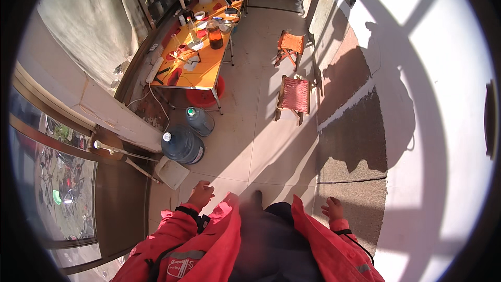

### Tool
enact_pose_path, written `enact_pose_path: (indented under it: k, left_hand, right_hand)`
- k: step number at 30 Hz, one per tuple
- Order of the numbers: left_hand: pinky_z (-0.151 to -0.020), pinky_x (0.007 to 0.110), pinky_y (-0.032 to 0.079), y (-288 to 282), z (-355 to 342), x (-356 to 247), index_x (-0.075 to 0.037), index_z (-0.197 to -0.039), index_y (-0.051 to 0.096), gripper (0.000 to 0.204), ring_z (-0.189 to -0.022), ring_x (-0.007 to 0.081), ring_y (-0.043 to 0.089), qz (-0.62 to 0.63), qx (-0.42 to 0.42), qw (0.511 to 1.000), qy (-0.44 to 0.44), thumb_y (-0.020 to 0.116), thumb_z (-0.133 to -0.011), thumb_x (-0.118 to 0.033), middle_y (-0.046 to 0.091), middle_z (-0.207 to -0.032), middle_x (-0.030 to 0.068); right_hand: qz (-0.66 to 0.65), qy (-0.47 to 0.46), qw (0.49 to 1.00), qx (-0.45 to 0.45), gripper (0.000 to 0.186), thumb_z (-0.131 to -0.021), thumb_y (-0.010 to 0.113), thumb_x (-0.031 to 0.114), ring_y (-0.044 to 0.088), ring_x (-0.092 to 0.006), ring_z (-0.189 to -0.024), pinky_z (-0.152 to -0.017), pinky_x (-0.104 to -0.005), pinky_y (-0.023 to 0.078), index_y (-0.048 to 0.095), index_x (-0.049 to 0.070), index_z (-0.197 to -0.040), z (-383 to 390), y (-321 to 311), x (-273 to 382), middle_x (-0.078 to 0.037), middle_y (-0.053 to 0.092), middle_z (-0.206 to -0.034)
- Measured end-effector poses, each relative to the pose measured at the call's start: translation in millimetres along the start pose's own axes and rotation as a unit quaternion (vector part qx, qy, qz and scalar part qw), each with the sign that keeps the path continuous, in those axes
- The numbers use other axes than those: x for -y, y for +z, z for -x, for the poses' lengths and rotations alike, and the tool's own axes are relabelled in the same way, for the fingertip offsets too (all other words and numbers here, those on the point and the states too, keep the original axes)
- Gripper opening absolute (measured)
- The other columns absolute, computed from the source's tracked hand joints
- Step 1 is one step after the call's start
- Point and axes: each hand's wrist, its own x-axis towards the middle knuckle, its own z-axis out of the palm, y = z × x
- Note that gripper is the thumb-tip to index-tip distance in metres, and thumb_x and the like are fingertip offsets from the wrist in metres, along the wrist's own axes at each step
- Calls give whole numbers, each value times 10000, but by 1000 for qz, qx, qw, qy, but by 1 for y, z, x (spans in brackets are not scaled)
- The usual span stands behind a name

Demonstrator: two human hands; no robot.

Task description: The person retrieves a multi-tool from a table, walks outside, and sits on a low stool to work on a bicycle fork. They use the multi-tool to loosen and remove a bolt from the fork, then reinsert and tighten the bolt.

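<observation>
A pale floor (240,128) spreads across the middle, crossed by long bands of sun and shadow. Along its right side rises a white wall (422,193) with a dark lower panel (349,136), and at upper left hangs a pale curtain (94,26). An orange table (205,69) stands on thin metal legs beyond the curtain, its top crowded. The person's red jacket (219,235) hangs open over dark trousers (276,245). Two stools stand well apart from the table, nearer the wall: a red stool (295,94) in front and an orange stool (290,43) behind. A red basin (201,98) sits under the table's near end. On the floor before it stand a big blue bottle (182,146) and, just behind, a smaller bottle (201,121) with a green cap, both upright. Near them a pale board (172,173) leans beside sticks; it lies nearest the left hand (201,195), which is bare and loosely part-spread, its fingers bent. The right hand (332,210), also bare with fingers half-curled apart, hangs in front of the dark panel. On the table a jar (214,36) of reddish-brown contents stands upright, and a white power strip (155,69) lies at the left edge
</observation>
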Motion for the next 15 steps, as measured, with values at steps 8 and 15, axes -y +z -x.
enact_pose_path:
  k: [8,15]
  left_hand:
    - [-622,347,583,0,-117,-100,52,-1356,515,518,-844,238,757,58,-69,995,-40,666,-936,-212,715,-1065,188]
    - [-595,340,569,-1,-211,-195,63,-1378,503,532,-801,228,745,101,-134,985,-40,661,-943,-199,713,-1004,163]
  right_hand:
    - [15,-12,999,41,515,-982,683,294,741,-250,-870,-646,-353,581,548,49,-1415,-175,74,171,-96,655,-1254]
    - [31,-45,994,97,518,-974,691,300,734,-227,-824,-596,-333,559,556,32,-1397,-312,159,353,-98,674,-1216]
